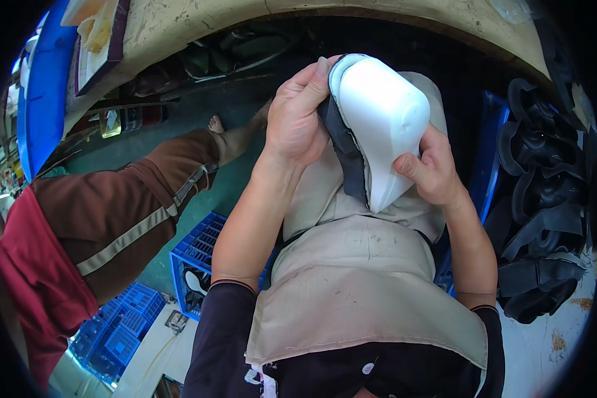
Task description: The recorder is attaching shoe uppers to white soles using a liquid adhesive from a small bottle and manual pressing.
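Above an apron (351,252), the left hand (298,116) grips the wide end and the right hand (432,171) the side of a white foot-shaped form (378,99), seemingly part-finished: a black piece (346,156) lines its left edge, its broad face bare.

A pale workbench (186,25) (its top scuffed) above green floor (202,196).
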Motion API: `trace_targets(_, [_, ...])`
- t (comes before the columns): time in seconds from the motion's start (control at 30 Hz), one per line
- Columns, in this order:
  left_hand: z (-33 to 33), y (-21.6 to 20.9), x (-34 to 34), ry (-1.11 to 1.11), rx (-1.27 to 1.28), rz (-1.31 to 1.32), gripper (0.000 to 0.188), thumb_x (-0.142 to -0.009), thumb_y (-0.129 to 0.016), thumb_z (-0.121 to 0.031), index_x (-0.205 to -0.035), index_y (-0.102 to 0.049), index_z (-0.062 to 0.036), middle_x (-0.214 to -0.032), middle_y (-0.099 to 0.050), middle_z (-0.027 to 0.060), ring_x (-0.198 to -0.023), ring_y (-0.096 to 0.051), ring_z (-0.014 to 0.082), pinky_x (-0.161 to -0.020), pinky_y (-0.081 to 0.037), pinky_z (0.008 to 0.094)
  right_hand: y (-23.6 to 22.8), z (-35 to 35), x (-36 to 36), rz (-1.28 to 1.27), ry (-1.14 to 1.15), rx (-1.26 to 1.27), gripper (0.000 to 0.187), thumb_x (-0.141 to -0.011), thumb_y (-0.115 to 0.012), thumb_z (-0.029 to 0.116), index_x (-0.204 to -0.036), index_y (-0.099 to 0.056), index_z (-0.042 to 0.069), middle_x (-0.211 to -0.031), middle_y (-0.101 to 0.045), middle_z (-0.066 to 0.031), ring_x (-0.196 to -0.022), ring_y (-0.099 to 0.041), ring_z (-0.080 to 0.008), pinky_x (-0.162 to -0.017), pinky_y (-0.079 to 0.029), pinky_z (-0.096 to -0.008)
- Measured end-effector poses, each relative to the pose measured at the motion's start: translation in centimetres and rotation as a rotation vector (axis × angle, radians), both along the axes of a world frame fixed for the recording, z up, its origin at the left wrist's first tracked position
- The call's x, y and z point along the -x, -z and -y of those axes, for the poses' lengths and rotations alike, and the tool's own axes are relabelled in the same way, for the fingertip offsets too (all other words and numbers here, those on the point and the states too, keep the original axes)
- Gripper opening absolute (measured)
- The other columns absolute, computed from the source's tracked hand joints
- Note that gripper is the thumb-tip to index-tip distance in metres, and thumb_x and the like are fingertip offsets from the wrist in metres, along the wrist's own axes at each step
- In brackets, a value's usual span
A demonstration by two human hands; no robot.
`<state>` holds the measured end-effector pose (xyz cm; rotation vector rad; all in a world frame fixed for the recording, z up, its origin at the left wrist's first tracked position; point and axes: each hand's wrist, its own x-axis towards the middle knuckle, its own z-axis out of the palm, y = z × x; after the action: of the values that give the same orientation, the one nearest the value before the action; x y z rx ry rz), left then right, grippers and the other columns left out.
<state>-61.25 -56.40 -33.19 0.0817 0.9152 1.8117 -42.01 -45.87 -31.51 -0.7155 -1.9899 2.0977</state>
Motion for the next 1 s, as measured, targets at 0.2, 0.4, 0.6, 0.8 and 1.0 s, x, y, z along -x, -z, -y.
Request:
trace_targets(0.2, [0.4,0.2,0.5,0.003,-0.007,-0.016,0.035,-0.106,-0.056,-0.026,-0.125,-0.066,0.0021,-0.106,-0.071,0.0103,-0.091,-0.066,0.0135,-0.082,-0.056,0.0252,0.4,0.4,0.3,0.020,-0.003,0.031,0.071,-0.085,-0.077,0.040,-0.138,-0.053,-0.001,-0.115,-0.069,-0.0175,-0.095,-0.067,-0.0301,-0.087,-0.053,-0.0397])
trace_targets(0.4, [0.5,-0.4,0.6,0.015,-0.023,-0.024,0.035,-0.106,-0.057,-0.026,-0.123,-0.067,0.0030,-0.106,-0.071,0.0099,-0.090,-0.066,0.0129,-0.080,-0.055,0.0241,-0.4,0.3,0.4,0.017,-0.009,0.035,0.072,-0.085,-0.077,0.039,-0.139,-0.052,-0.001,-0.115,-0.069,-0.0174,-0.096,-0.066,-0.0302,-0.088,-0.052,-0.0400])
trace_targets(0.6, [-0.3,-1.4,0.4,0.028,-0.016,-0.036,0.034,-0.105,-0.058,-0.024,-0.123,-0.067,0.0033,-0.106,-0.071,0.0099,-0.089,-0.065,0.0126,-0.078,-0.054,0.0229,-1.2,-0.4,0.3,0.003,-0.009,0.034,0.078,-0.085,-0.078,0.037,-0.145,-0.048,-0.002,-0.122,-0.067,-0.0198,-0.101,-0.066,-0.0323,-0.091,-0.051,-0.0410])
trace_targets(0.8, [-1.6,-2.8,0.4,0.049,-0.007,-0.046,0.034,-0.105,-0.059,-0.023,-0.123,-0.067,0.0039,-0.105,-0.071,0.0098,-0.090,-0.064,0.0118,-0.078,-0.052,0.0224,-3.3,-2.2,0.1,0.031,-0.017,0.019,0.086,-0.084,-0.079,0.037,-0.151,-0.042,-0.002,-0.130,-0.064,-0.0223,-0.109,-0.065,-0.0344,-0.095,-0.050,-0.0422])
trace_targets(1.0, [-2.6,-4.4,0.3,0.054,-0.043,-0.067,0.033,-0.103,-0.062,-0.021,-0.124,-0.068,0.0037,-0.108,-0.072,0.0113,-0.091,-0.063,0.0125,-0.079,-0.051,0.0233,-5.7,-3.9,-0.1,0.030,-0.060,-0.022,0.091,-0.083,-0.080,0.037,-0.154,-0.037,-0.002,-0.132,-0.064,-0.0240,-0.110,-0.067,-0.0378,-0.094,-0.051,-0.0424])
